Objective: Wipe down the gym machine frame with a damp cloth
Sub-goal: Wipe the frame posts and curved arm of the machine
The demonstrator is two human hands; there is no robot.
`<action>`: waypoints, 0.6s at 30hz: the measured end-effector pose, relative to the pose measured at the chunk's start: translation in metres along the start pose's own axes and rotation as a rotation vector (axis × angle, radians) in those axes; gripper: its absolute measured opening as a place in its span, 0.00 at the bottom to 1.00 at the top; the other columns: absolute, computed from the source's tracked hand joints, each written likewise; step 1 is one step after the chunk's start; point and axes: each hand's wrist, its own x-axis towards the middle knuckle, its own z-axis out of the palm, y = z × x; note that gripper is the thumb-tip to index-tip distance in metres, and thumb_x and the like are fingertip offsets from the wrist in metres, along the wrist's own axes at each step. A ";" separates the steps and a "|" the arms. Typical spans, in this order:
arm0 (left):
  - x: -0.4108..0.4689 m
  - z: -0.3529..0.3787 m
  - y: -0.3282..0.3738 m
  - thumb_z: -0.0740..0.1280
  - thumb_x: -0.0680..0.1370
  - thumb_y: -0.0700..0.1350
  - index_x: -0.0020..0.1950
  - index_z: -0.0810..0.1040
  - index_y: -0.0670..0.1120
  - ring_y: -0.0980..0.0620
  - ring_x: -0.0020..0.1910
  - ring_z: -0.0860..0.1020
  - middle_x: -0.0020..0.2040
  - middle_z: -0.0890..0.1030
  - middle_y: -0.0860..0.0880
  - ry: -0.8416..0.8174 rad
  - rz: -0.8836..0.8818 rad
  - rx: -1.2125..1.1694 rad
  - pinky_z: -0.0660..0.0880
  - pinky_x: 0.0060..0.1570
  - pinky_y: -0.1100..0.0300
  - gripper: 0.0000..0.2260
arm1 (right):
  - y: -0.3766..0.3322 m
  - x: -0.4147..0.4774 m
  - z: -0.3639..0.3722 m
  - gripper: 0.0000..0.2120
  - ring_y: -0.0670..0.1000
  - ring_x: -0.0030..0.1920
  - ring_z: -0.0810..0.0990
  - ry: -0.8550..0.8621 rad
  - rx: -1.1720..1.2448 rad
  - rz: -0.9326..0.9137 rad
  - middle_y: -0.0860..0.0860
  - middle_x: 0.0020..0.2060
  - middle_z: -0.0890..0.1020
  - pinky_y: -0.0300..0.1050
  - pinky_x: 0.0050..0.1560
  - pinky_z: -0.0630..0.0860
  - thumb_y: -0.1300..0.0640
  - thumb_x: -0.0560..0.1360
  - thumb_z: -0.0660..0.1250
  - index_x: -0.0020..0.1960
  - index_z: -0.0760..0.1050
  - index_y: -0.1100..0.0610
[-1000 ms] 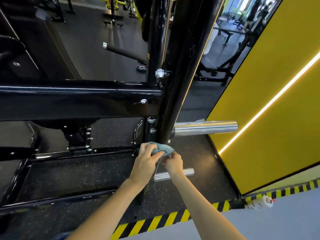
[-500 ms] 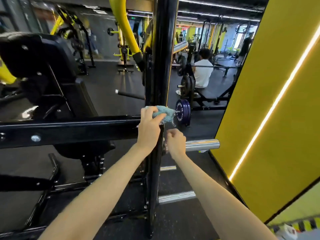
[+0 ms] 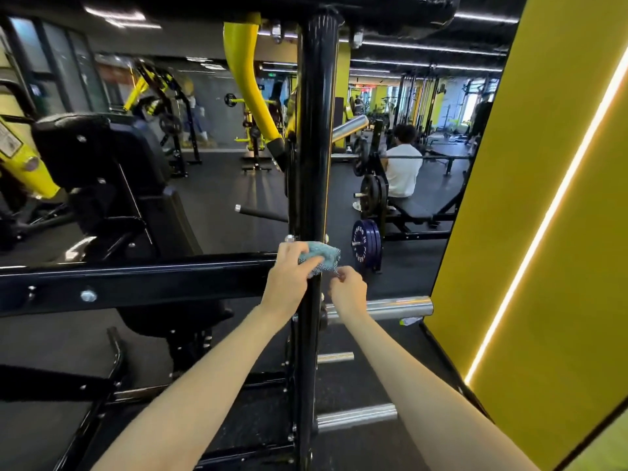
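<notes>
My left hand (image 3: 289,277) gripped the cloth (image 3: 321,254), fingers curled over it against the black upright post (image 3: 314,147). My right hand (image 3: 348,294) pinched its loose lower edge on the post's right side. The cloth seemed soft, light and limp, so I judged it best held bunched in the palm. The post looked glossy and hard, perhaps slippery, at the place where the crossbar (image 3: 136,280) joined it from the left.

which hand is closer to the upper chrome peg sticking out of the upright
Right. The right hand sits just above the chrome peg at its inner end; the left hand is on the other side of the upright, gripping the cloth.
</notes>
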 end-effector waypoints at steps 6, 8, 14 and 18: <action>0.095 -0.039 0.051 0.62 0.73 0.33 0.51 0.83 0.40 0.54 0.50 0.67 0.50 0.74 0.43 0.287 0.085 0.005 0.64 0.48 0.65 0.12 | -0.018 0.010 -0.002 0.14 0.55 0.49 0.79 -0.024 0.050 -0.026 0.56 0.52 0.80 0.45 0.46 0.75 0.65 0.75 0.57 0.57 0.75 0.56; 0.108 -0.043 0.055 0.60 0.70 0.31 0.49 0.84 0.39 0.51 0.51 0.66 0.49 0.74 0.41 0.334 0.144 0.032 0.63 0.50 0.66 0.15 | -0.027 0.013 -0.004 0.15 0.51 0.44 0.78 -0.030 0.049 -0.068 0.53 0.48 0.79 0.43 0.41 0.72 0.65 0.76 0.56 0.58 0.75 0.57; 0.016 -0.005 0.005 0.61 0.72 0.36 0.46 0.82 0.37 0.63 0.50 0.67 0.49 0.70 0.47 0.129 -0.054 -0.094 0.63 0.51 0.76 0.10 | -0.017 0.005 0.000 0.13 0.52 0.46 0.75 -0.008 0.076 -0.087 0.51 0.46 0.78 0.43 0.43 0.69 0.68 0.76 0.57 0.56 0.75 0.59; 0.031 -0.027 0.026 0.60 0.69 0.22 0.43 0.81 0.43 0.60 0.48 0.72 0.47 0.69 0.50 0.431 -0.263 -0.269 0.66 0.50 0.74 0.19 | -0.028 0.012 -0.003 0.18 0.51 0.47 0.74 0.025 0.073 -0.100 0.51 0.47 0.76 0.42 0.44 0.68 0.69 0.77 0.54 0.61 0.73 0.58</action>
